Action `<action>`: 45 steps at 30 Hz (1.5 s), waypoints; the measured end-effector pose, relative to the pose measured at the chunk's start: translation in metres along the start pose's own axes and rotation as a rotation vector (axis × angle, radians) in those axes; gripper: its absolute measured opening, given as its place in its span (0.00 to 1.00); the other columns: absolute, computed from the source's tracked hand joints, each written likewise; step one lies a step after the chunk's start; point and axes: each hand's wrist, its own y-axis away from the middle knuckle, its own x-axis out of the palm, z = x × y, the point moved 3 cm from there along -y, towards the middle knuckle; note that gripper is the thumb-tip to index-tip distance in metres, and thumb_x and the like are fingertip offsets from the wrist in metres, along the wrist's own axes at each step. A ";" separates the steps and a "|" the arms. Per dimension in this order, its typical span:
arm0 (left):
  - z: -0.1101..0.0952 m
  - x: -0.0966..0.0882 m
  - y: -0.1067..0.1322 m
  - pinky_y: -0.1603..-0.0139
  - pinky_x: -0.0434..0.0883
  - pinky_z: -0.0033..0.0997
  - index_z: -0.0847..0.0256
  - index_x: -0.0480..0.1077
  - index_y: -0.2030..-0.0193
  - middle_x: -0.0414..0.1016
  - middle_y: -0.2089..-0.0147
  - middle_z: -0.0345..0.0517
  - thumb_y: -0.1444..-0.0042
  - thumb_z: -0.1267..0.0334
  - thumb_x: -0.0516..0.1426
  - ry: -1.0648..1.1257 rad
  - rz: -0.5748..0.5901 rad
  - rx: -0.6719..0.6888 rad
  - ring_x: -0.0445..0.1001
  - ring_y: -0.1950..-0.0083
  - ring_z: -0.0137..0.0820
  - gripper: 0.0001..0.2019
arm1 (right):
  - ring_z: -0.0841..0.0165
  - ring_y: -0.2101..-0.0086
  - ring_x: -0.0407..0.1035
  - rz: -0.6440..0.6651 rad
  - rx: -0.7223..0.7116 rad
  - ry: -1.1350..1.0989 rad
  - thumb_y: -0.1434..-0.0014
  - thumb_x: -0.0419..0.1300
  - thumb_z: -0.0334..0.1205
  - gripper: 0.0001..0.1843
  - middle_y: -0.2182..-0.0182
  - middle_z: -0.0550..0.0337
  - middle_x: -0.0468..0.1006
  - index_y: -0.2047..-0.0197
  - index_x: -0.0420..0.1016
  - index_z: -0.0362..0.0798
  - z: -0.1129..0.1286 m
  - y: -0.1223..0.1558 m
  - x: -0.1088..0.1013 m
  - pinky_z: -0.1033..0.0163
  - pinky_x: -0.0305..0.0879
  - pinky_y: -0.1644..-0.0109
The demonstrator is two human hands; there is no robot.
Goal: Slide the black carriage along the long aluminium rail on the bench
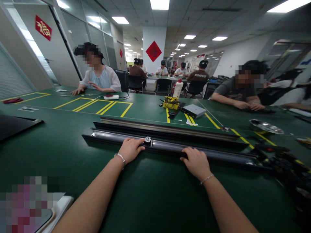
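Two long dark metal rails lie side by side across the green table. My left hand (130,149) rests on the near rail (170,147) with its fingers curled over the edge, right beside a small metal fitting (147,141) mounted on that rail. My right hand (196,161) grips the same rail farther right, fingers curled over its near edge. The far rail (167,128) lies just behind, untouched.
A yellow box (171,103) with cables and a grey flat box (193,110) sit behind the rails. A metal dish (266,126) stands at right, dark parts (289,161) near the rail's right end. People sit across the table, left and right. A black tray (14,124) lies at left.
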 end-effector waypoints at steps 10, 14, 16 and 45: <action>-0.002 -0.001 -0.001 0.54 0.54 0.37 0.47 0.59 0.48 0.70 0.52 0.37 0.46 0.55 0.48 0.004 0.029 -0.015 0.67 0.53 0.32 0.18 | 0.66 0.61 0.62 -0.002 -0.003 0.007 0.49 0.53 0.44 0.11 0.62 0.61 0.71 0.61 0.66 0.52 0.001 0.001 0.000 0.61 0.47 0.63; -0.002 -0.001 -0.001 0.54 0.54 0.37 0.47 0.60 0.48 0.70 0.52 0.37 0.46 0.55 0.47 -0.001 0.039 -0.016 0.67 0.54 0.32 0.17 | 0.66 0.61 0.62 0.000 -0.003 0.001 0.49 0.52 0.44 0.11 0.62 0.61 0.71 0.61 0.66 0.52 0.000 0.001 0.000 0.61 0.47 0.63; -0.003 -0.001 -0.001 0.53 0.54 0.38 0.48 0.60 0.49 0.70 0.52 0.38 0.46 0.55 0.47 -0.005 0.048 -0.019 0.67 0.54 0.32 0.17 | 0.66 0.61 0.62 0.003 -0.001 0.002 0.49 0.53 0.44 0.11 0.62 0.61 0.71 0.61 0.66 0.52 0.000 0.000 0.000 0.61 0.47 0.63; -0.019 0.007 -0.002 0.55 0.58 0.35 0.57 0.61 0.48 0.73 0.59 0.45 0.46 0.52 0.47 -0.042 -0.045 -0.007 0.68 0.58 0.33 0.20 | 0.66 0.61 0.61 0.010 0.002 -0.001 0.49 0.53 0.44 0.11 0.62 0.59 0.71 0.61 0.66 0.52 0.002 0.001 -0.001 0.61 0.46 0.63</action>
